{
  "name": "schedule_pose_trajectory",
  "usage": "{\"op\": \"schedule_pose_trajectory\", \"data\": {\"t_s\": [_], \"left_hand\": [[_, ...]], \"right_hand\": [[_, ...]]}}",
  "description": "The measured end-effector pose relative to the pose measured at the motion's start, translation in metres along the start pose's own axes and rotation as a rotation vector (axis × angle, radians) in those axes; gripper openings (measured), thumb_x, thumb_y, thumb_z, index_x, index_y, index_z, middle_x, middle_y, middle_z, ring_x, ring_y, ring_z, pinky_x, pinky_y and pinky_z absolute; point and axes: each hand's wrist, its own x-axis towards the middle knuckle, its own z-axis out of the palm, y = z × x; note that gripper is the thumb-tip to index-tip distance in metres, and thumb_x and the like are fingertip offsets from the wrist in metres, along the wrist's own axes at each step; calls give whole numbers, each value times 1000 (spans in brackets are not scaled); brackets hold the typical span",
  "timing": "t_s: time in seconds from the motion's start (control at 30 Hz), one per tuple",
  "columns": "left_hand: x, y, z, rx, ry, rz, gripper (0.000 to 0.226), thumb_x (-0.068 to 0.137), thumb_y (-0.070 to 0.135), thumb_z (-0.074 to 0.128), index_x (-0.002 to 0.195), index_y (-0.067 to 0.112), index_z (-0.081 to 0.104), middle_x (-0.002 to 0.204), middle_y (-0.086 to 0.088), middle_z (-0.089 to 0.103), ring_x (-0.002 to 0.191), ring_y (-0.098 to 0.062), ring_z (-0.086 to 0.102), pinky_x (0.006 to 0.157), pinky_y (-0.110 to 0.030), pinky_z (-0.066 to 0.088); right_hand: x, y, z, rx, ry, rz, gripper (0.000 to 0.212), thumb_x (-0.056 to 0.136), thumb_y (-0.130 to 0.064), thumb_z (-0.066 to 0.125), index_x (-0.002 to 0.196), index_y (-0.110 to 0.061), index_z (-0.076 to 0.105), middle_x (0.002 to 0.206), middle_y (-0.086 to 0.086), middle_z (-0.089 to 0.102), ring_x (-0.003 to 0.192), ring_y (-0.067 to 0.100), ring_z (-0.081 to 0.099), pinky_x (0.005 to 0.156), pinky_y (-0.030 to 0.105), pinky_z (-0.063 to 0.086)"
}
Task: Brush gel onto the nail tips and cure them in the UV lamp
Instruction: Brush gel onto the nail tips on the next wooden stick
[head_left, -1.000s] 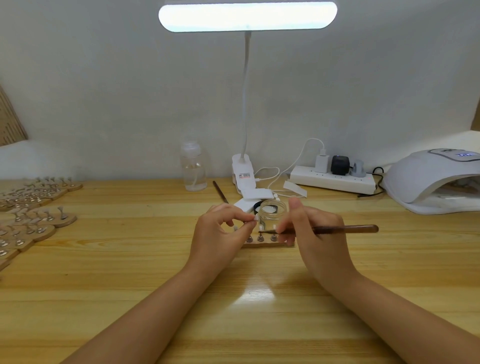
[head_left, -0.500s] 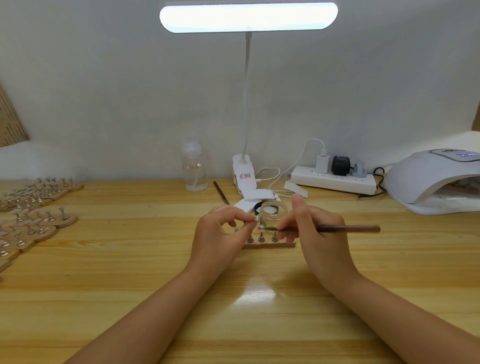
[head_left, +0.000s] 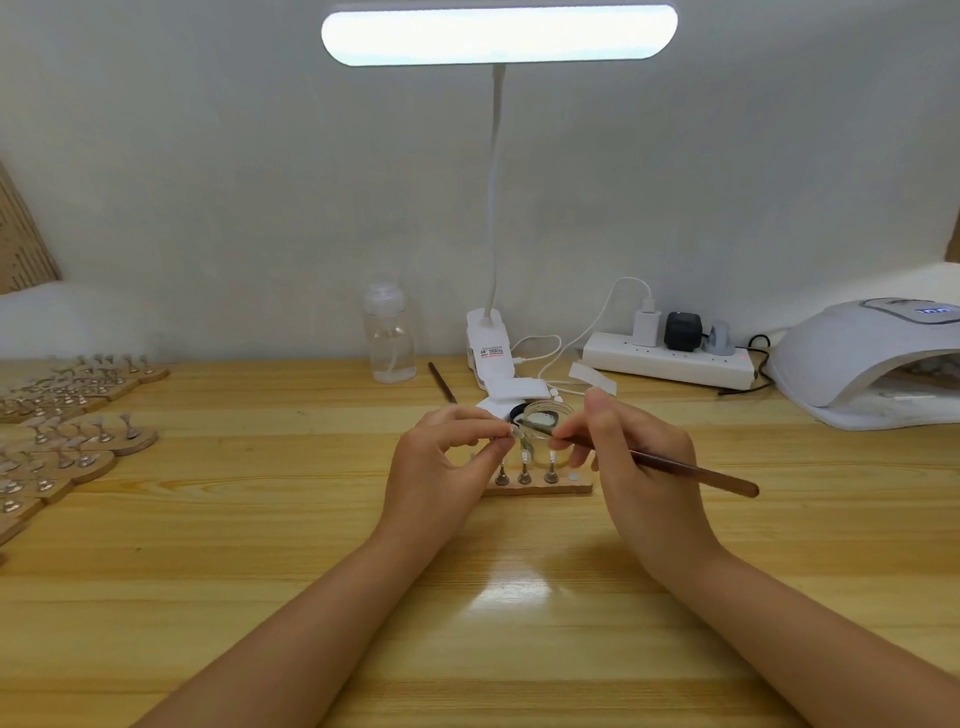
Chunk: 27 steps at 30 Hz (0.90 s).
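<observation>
Centrally, a nail tip is pinched by the left hand while a brush is gripped by the right hand above the counter.

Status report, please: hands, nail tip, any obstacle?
Left hand pinches nail tip. Right hand holds brush, bristles at tip. Glass jar close behind; nothing blocking.

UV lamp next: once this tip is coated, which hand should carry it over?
Probably the left hand: it already pinches the nail tip, while the right hand holds the brush. The UV lamp sits far right, so the left must reach across.
</observation>
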Motion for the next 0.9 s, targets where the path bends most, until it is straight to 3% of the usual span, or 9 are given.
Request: {"op": "schedule_pose_trajectory", "data": {"t_s": [0.1, 0.27, 0.37, 0.47, 0.57, 0.67, 0.8, 0.9], "left_hand": [[0, 0, 1, -17, -5, -19, 21, 74, 7, 72, 82, 26, 71, 79, 11, 62, 76, 6, 53, 70, -27, 51], [1, -1, 0, 21, -23, -6, 22, 74, 6, 71, 83, 26, 70, 77, 18, 64, 80, -1, 57, 75, -9, 42], [2, -2, 1, 35, -20, -8, 18, 73, 6, 72, 82, 22, 72, 76, 18, 64, 82, -3, 58, 75, -6, 40], [1, -4, 1, 33, -8, 0, 21, 71, 6, 73, 83, 24, 72, 75, 21, 64, 82, -3, 59, 74, -6, 41], [1, -5, 1, -2, -1, -5, 27, 70, 7, 74, 81, 31, 69, 74, 19, 65, 79, -2, 59, 71, -8, 44], [0, -6, 1, -29, -6, -22, 30, 70, 8, 74, 76, 37, 68, 73, 17, 66, 77, 1, 58, 68, -16, 48], [1, -6, 0, -39, 4, -33, 32, 69, 10, 75, 73, 42, 67, 66, 23, 65, 74, 1, 59, 69, -20, 50], [1, -5, 0, -40, 1, -36, 33, 70, 10, 75, 75, 41, 67, 66, 26, 64, 73, 0, 60, 70, -25, 51]], "right_hand": [[-1, -3, 1, 52, -1, 99, 48, 77, -52, 43, 57, -14, 65, 54, 6, 64, 47, 8, 58, 49, 14, 45], [0, -1, 0, -9, -16, -9, 40, 84, -39, 42, 66, -13, 66, 60, -3, 65, 52, 3, 57, 51, 9, 42], [-1, -3, 1, 60, -18, 95, 46, 78, -49, 43, 57, -14, 65, 55, 4, 65, 47, 5, 58, 49, 12, 44], [-1, -3, 1, 52, 9, 34, 43, 81, -44, 43, 60, -14, 65, 59, 3, 65, 49, 4, 57, 50, 11, 44], [0, -2, 1, 11, -15, 6, 36, 83, -39, 45, 65, -16, 67, 62, 0, 66, 53, 4, 59, 51, 9, 43], [-2, -4, 2, 65, -19, 77, 40, 79, -44, 47, 59, -16, 66, 56, 1, 66, 47, 4, 58, 49, 11, 44], [-1, -3, 2, 20, 8, -6, 35, 82, -39, 45, 66, -16, 67, 63, -4, 67, 54, 3, 60, 51, 7, 42], [-1, -4, 2, 49, -1, 47, 40, 79, -45, 46, 62, -14, 67, 59, 0, 67, 50, 4, 59, 50, 9, 44]]}}
